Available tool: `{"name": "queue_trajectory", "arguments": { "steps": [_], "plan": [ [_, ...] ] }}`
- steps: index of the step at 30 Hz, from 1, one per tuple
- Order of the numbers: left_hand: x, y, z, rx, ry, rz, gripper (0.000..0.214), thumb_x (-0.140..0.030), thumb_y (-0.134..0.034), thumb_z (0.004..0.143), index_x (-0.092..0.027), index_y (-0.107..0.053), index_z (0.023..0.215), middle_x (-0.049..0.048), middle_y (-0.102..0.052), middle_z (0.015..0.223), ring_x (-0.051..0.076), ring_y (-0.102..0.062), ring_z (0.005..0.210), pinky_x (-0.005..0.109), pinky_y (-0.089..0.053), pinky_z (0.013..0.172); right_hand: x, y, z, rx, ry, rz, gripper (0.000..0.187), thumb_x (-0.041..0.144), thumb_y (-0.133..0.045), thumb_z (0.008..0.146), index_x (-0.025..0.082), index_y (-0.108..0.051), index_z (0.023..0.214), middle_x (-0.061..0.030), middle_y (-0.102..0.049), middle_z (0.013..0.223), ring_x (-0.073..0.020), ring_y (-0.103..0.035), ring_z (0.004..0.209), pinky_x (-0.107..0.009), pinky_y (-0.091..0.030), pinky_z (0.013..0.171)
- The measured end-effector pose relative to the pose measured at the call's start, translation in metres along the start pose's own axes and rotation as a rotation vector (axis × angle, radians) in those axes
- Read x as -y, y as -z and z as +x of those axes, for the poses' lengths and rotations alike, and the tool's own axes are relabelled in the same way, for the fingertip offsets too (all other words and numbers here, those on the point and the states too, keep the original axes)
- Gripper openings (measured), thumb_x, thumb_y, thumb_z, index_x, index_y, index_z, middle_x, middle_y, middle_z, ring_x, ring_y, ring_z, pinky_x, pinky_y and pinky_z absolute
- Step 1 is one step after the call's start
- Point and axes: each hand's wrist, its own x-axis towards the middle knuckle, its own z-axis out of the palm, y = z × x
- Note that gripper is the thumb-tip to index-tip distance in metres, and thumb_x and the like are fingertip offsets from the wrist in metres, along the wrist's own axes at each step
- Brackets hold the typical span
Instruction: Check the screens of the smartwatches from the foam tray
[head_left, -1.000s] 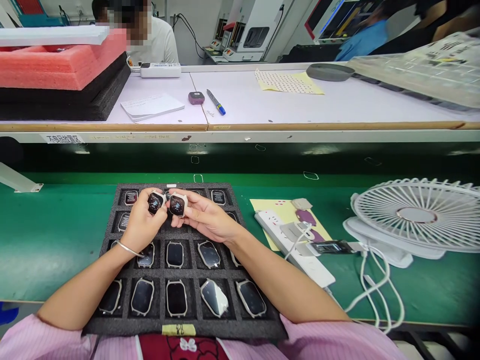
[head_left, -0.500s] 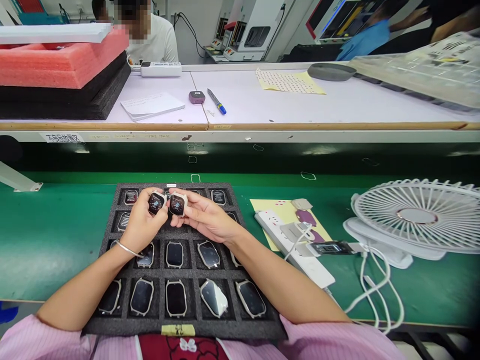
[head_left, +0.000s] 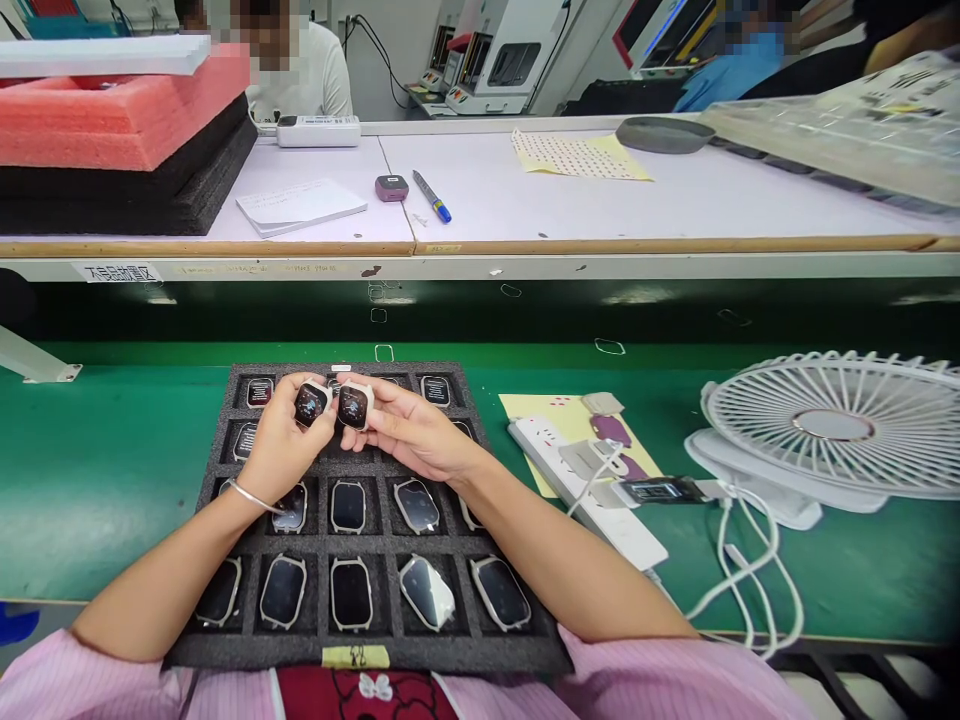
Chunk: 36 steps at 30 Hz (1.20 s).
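Grip noted on both sides. Your left hand (head_left: 289,445) was curled closed around the first watch (head_left: 311,402), thumb along its lower right; your right hand (head_left: 412,430) pinched the second watch (head_left: 353,406) between thumb and fingers, the lower fingers loosely bent. Both were lit, tilted up toward you, side by side above the rear half of a black foam tray (head_left: 450,655). That tray lay on the green counter (head_left: 112,450), with dark-faced watches (head_left: 352,593) in its nearer compartments and a yellow label (head_left: 356,657) on its near edge. To your right: white power strip (head_left: 628,540), partly over a yellow sheet (head_left: 517,405); white fan (head_left: 832,425) farther right.
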Motion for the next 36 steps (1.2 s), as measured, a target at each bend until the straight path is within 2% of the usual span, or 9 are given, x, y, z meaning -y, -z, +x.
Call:
{"name": "queue_trajectory", "arguments": {
  "steps": [4, 7, 10, 13, 16, 19, 24, 27, 36],
  "plan": [
    [0.001, 0.000, 0.002, 0.025, 0.010, -0.043, 0.029, -0.031, -0.065, 0.073, -0.017, -0.058, 0.098, 0.0035, -0.064, 0.092, 0.018, -0.061, 0.089, 0.032, -0.047, 0.086, 0.000, -0.001, 0.000, -0.009, -0.017, -0.006, 0.051, 0.032, -0.081, 0.082, 0.024, -0.063, 0.128, -0.0005, -0.070, 0.095, -0.0133, -0.069, 0.078, -0.028, -0.053, 0.074],
    [0.001, 0.000, 0.004, 0.008, 0.144, -0.190, 0.035, -0.031, -0.071, 0.069, -0.017, -0.058, 0.098, 0.0004, -0.061, 0.088, 0.013, -0.058, 0.075, 0.027, -0.047, 0.070, 0.000, -0.001, 0.002, -0.049, -0.034, 0.033, 0.048, 0.030, -0.081, 0.082, 0.024, -0.064, 0.126, -0.0016, -0.071, 0.103, -0.0128, -0.070, 0.077, -0.027, -0.052, 0.072],
    [-0.003, 0.000, 0.006, 0.013, 0.318, -0.385, 0.053, -0.035, -0.078, 0.066, -0.016, -0.055, 0.111, -0.0033, -0.059, 0.082, 0.007, -0.049, 0.056, 0.023, -0.040, 0.052, 0.002, 0.001, 0.005, -0.124, -0.059, 0.087, 0.042, 0.027, -0.073, 0.086, 0.021, -0.063, 0.127, -0.0052, -0.073, 0.103, -0.0151, -0.071, 0.079, -0.028, -0.052, 0.071],
    [-0.007, 0.002, 0.005, 0.040, 0.386, -0.522, 0.067, -0.039, -0.077, 0.069, -0.014, -0.052, 0.126, -0.0034, -0.062, 0.076, 0.007, -0.052, 0.050, 0.022, -0.041, 0.049, 0.004, 0.005, 0.008, -0.191, -0.057, 0.103, 0.035, 0.025, -0.065, 0.089, 0.019, -0.063, 0.124, -0.0080, -0.074, 0.105, -0.0152, -0.069, 0.075, -0.028, -0.052, 0.067],
    [-0.010, 0.003, 0.003, 0.076, 0.366, -0.554, 0.069, -0.044, -0.073, 0.074, -0.013, -0.052, 0.133, -0.0028, -0.063, 0.067, 0.012, -0.060, 0.051, 0.024, -0.048, 0.051, 0.004, 0.008, 0.009, -0.228, -0.046, 0.081, 0.033, 0.027, -0.064, 0.089, 0.018, -0.064, 0.121, -0.0053, -0.073, 0.092, -0.0138, -0.067, 0.068, -0.027, -0.050, 0.062],
    [-0.011, 0.003, 0.002, 0.090, 0.332, -0.548, 0.061, -0.044, -0.071, 0.077, -0.014, -0.057, 0.127, -0.0003, -0.067, 0.072, 0.014, -0.065, 0.053, 0.027, -0.054, 0.054, 0.004, 0.007, 0.007, -0.244, -0.030, 0.044, 0.035, 0.029, -0.066, 0.089, 0.019, -0.062, 0.122, -0.0025, -0.070, 0.083, -0.0142, -0.068, 0.067, -0.026, -0.050, 0.060],
    [-0.010, 0.002, 0.002, 0.073, 0.292, -0.526, 0.045, -0.032, -0.073, 0.074, -0.018, -0.060, 0.115, -0.0002, -0.069, 0.087, 0.014, -0.070, 0.056, 0.029, -0.060, 0.058, 0.004, 0.004, 0.006, -0.259, 0.020, -0.041, 0.036, 0.027, -0.071, 0.084, 0.022, -0.062, 0.118, -0.0026, -0.073, 0.095, -0.0137, -0.070, 0.067, -0.027, -0.051, 0.062],
    [-0.009, 0.001, 0.002, 0.088, 0.292, -0.514, 0.042, -0.025, -0.072, 0.072, -0.019, -0.058, 0.112, 0.0001, -0.070, 0.091, 0.014, -0.071, 0.058, 0.029, -0.062, 0.060, 0.004, 0.003, 0.005, -0.258, 0.057, -0.112, 0.035, 0.022, -0.072, 0.081, 0.022, -0.063, 0.114, -0.0009, -0.073, 0.095, -0.0115, -0.068, 0.064, -0.026, -0.050, 0.061],
    [-0.009, 0.002, 0.002, 0.131, 0.320, -0.533, 0.036, -0.025, -0.067, 0.073, -0.018, -0.056, 0.107, 0.0004, -0.070, 0.093, 0.014, -0.072, 0.058, 0.029, -0.062, 0.060, 0.001, 0.002, 0.004, -0.242, 0.096, -0.230, 0.037, 0.021, -0.073, 0.079, 0.021, -0.060, 0.114, 0.0009, -0.069, 0.087, -0.0113, -0.066, 0.062, -0.027, -0.050, 0.060]
  ]
}}
